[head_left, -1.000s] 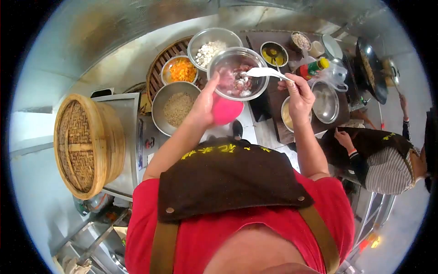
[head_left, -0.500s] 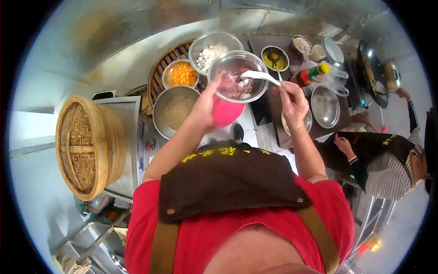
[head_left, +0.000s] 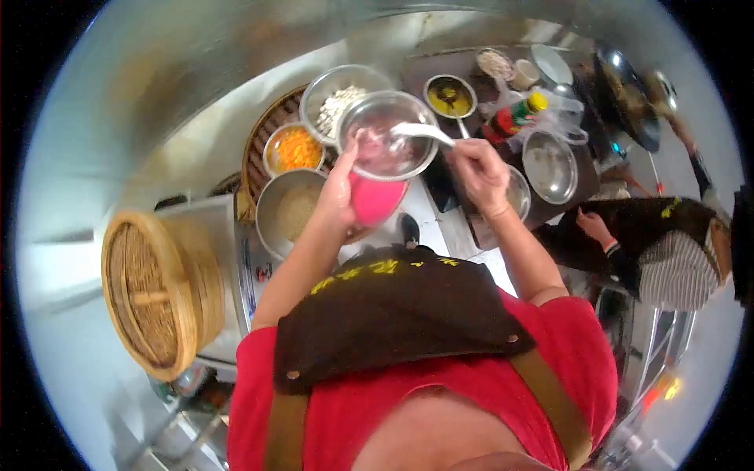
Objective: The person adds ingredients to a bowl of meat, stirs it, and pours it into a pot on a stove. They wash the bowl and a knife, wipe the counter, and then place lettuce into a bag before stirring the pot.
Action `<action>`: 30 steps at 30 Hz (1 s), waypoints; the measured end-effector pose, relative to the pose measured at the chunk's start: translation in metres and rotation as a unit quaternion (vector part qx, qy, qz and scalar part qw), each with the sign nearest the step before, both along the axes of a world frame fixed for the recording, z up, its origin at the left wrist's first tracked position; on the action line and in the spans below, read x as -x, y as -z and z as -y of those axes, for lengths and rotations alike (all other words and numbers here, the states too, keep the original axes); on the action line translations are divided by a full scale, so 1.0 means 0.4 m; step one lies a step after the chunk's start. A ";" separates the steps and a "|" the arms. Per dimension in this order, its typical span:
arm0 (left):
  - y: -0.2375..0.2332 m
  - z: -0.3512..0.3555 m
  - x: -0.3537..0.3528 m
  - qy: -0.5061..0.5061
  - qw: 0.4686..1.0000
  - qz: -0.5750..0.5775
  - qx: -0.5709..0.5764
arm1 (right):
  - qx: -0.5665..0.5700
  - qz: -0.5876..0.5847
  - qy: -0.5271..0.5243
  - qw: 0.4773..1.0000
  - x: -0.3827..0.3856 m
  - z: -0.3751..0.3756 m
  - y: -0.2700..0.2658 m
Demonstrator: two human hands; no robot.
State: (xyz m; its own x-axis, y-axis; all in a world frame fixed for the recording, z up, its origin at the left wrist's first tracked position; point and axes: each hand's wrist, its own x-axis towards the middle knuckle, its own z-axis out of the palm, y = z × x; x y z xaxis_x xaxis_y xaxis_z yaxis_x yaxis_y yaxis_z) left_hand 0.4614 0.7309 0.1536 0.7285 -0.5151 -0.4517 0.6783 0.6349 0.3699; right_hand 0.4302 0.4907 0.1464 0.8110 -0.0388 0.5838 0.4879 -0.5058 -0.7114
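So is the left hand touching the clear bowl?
Touching. The head view shows the left hand gripping the bowl from the side, thumb lying against its rim; the right hand holds a spoon over it.

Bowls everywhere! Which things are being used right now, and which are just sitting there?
In use: glass bowl of meat, held by the left hand; white spoon in the right hand.
Just sitting: bowl of orange bits, bowl of grains, bamboo steamer, sauce bottle, steel bowl.
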 end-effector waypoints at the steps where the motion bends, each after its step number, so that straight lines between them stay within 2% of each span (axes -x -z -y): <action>1: 0.014 0.014 -0.006 -0.036 0.999 0.029 -0.020 | 0.007 -0.005 0.009 1.000 0.003 0.010 0.007; 4: 0.080 0.022 -0.035 0.022 1.000 0.010 0.000 | -0.092 -0.077 0.037 0.992 0.007 0.018 -0.032; 5: 0.071 0.023 -0.038 0.018 1.000 0.009 0.007 | -0.229 -0.117 0.027 0.966 0.004 0.020 -0.046; 7: 0.101 0.038 -0.055 0.011 0.999 0.030 -0.022 | -0.345 -0.166 0.030 0.923 -0.017 0.058 -0.121; 9: 0.083 0.070 -0.060 -0.043 0.998 0.016 -0.038 | -0.336 -0.156 0.094 0.924 -0.060 0.135 -0.187; 10: 0.101 0.065 -0.066 -0.031 0.998 0.045 -0.044 | -0.367 -0.158 0.080 0.913 -0.083 0.187 -0.224; 11: 0.122 0.057 -0.070 -0.018 0.996 0.075 -0.050 | -0.353 -0.109 0.101 0.924 -0.118 0.244 -0.238; 12: 0.082 0.072 -0.066 -0.033 0.992 0.115 -0.048 | -0.329 -0.105 0.152 0.926 -0.160 0.320 -0.245; 13: 0.080 0.076 -0.067 -0.055 0.989 0.102 -0.089 | -0.332 -0.066 0.160 0.927 -0.197 0.381 -0.259; 15: 0.111 0.067 -0.072 -0.066 0.989 0.105 -0.079 | -0.283 -0.039 0.213 0.934 -0.274 0.516 -0.253; 17: 0.149 0.056 -0.072 -0.105 0.989 0.056 -0.085 | -0.251 -0.067 0.298 0.918 -0.390 0.701 -0.152; 18: 0.175 0.045 -0.068 -0.112 0.991 -0.002 -0.072 | -0.209 -0.086 0.335 0.915 -0.435 0.775 -0.100; 19: 0.137 0.049 -0.060 -0.099 0.992 -0.019 -0.081 | -0.129 -0.132 0.390 0.902 -0.477 0.843 -0.047; 21: 0.164 0.038 -0.059 -0.137 0.979 -0.020 -0.150 | 0.060 -0.212 0.478 0.850 -0.555 0.947 0.050; 24: 0.131 0.058 -0.055 -0.180 0.970 -0.019 -0.161 | 0.200 -0.206 0.528 0.799 -0.657 1.050 0.201; 27: 0.114 0.066 -0.059 -0.191 0.967 -0.004 -0.168 | 0.165 -0.270 0.514 0.797 -0.719 1.068 0.263; 28: 0.111 0.072 -0.063 -0.210 0.960 -0.013 -0.185 | 0.179 -0.296 0.526 0.777 -0.737 1.064 0.276; 30: 0.115 0.078 -0.071 -0.198 0.966 0.007 -0.168 | 0.286 -0.319 0.488 0.760 -0.753 1.065 0.300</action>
